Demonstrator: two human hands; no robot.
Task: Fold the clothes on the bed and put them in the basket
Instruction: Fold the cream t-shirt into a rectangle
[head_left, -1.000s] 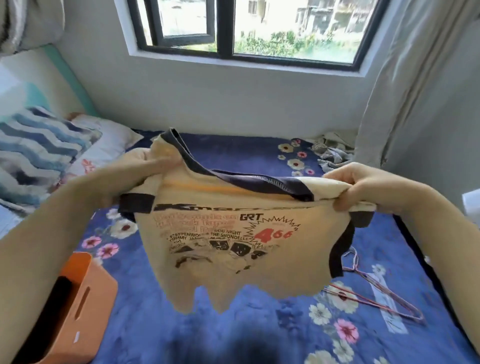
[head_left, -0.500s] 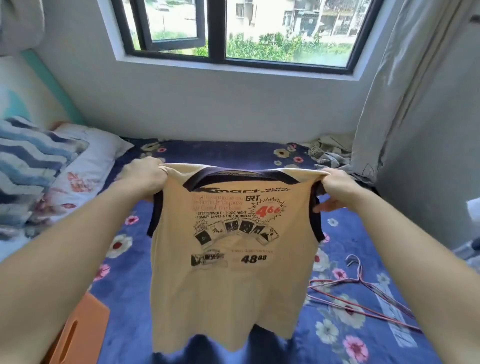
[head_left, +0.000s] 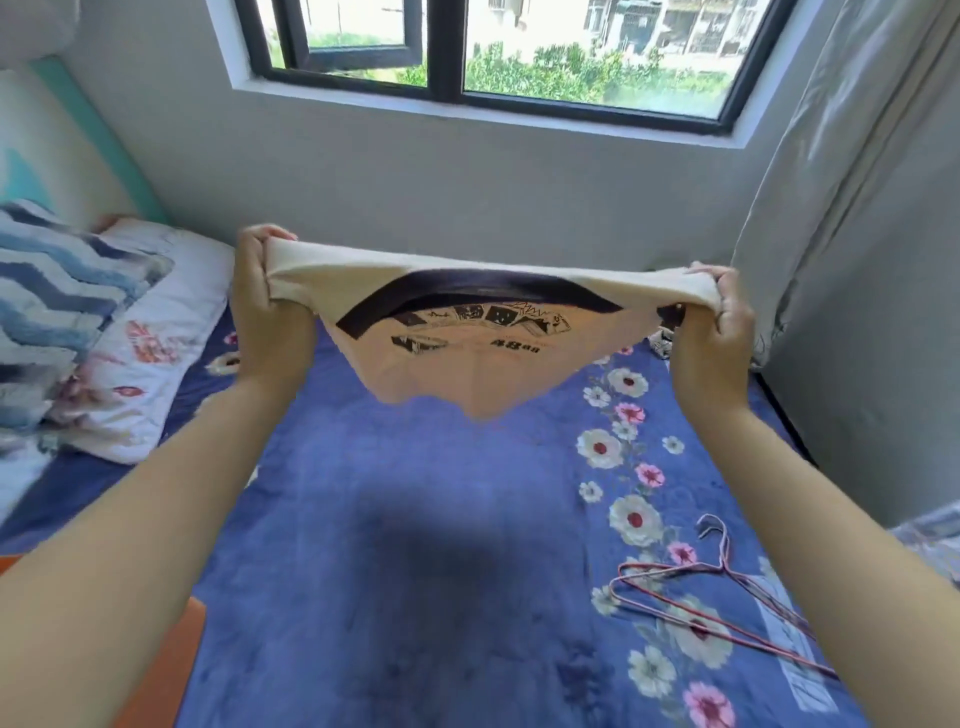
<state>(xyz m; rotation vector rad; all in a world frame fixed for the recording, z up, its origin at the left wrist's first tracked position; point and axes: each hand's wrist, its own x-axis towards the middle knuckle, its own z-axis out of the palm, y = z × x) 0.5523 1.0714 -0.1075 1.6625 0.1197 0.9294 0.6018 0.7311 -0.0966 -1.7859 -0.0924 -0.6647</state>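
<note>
The head view, the only one here, shows both hands raised over the bed (head_left: 441, 571), well apart, with a cream T-shirt (head_left: 467, 364) with a dark neckband and black print stretched between them. The left hand (head_left: 270, 312) has its fingers curled round one bunched shoulder of the shirt, and the right hand (head_left: 711, 332) grips the other. The cloth runs taut along its top edge, and the body billows out below, clear of the blue floral blanket and touching nothing else. No fold shows in it yet, so this looks like the shake-out before laying it flat. The orange basket (head_left: 171, 670) shows only as a corner at the lower left, mostly hidden by the left forearm, so what it holds cannot be told. A scrap of patterned fabric (head_left: 662, 343) peeks out just beside the right hand near the curtain (head_left: 857, 182) and may be another garment waiting. Wire hangers (head_left: 727, 597) lie on the blanket to the right, and a floral pillow (head_left: 156, 338) and a striped cushion (head_left: 62, 291) sit to the left. By this picture the task looks far from done: this shirt needs folding and carrying to the basket, and then whatever else lies on the bed.
</note>
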